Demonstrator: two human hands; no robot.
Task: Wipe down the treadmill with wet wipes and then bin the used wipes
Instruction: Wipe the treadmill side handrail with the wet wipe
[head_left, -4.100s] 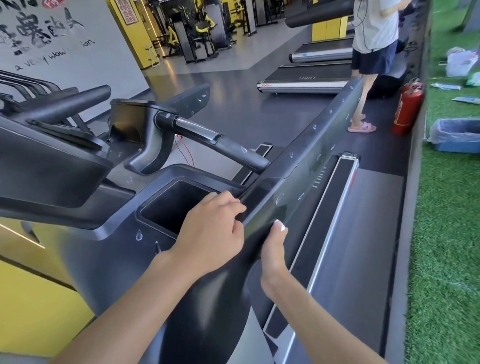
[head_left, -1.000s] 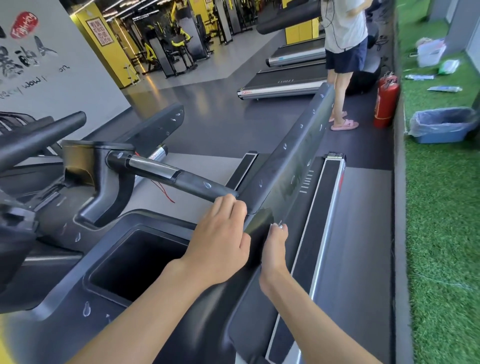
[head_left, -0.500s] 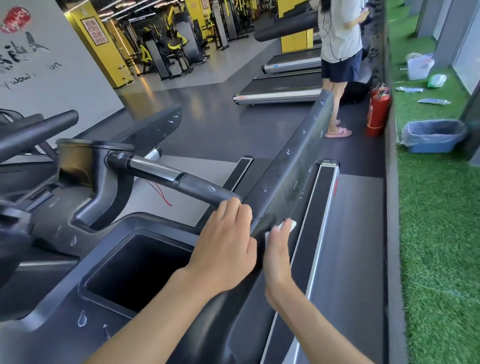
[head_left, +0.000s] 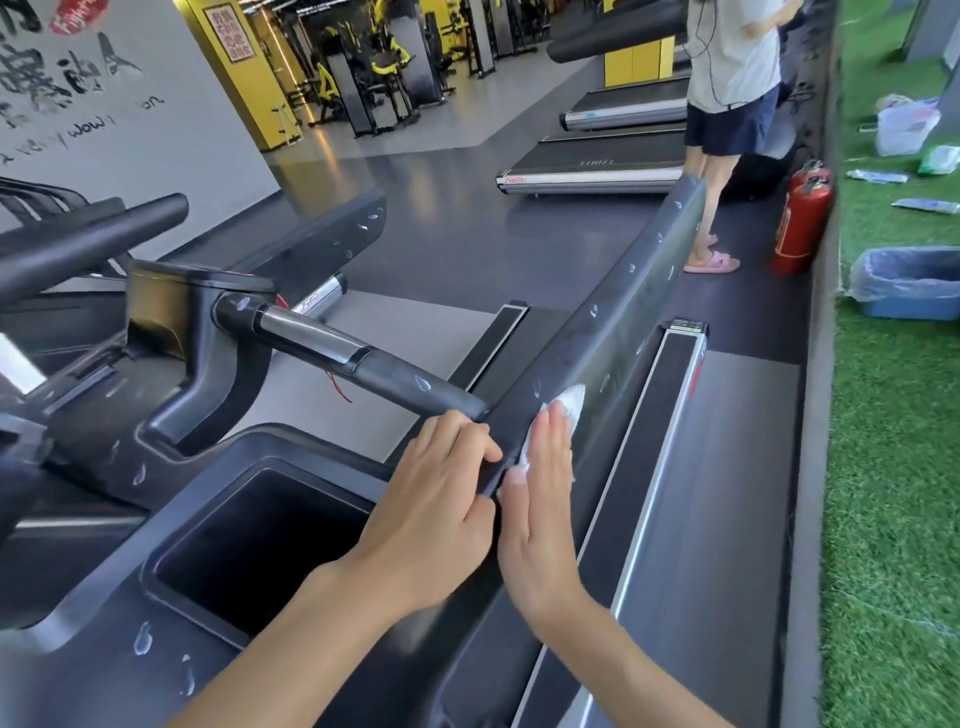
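- Head view — left hand (head_left: 441, 499) sits on top of the long black plastic side rail (head_left: 623, 322) of the treadmill, fingers curled over its upper edge and gripping it.
- Right hand (head_left: 540, 509) lies flat, fingers straight and together. The palm presses a crumpled white wet wipe (head_left: 570, 402) against the rail's outer face. The wipe shows past the fingertips and along the thumb side.
- The hands are just beside each other, with the rail's edge between them.
- Pale water droplets (head_left: 143, 638) dot the console, handlebar and rail.
- A black rectangular cup recess (head_left: 249, 540) lies in the console, left of the left hand. A black padded handlebar with a silver band (head_left: 337, 351) meets the rail just above the left-hand fingers.
- A blue bin lined with a clear plastic bag (head_left: 904, 283) stands on green artificial turf (head_left: 893, 467) at far right — well apart from both hands.
- A red fire extinguisher (head_left: 800, 223) stands upright by the turf edge, near a person in dark shorts and pink slippers (head_left: 727, 104).
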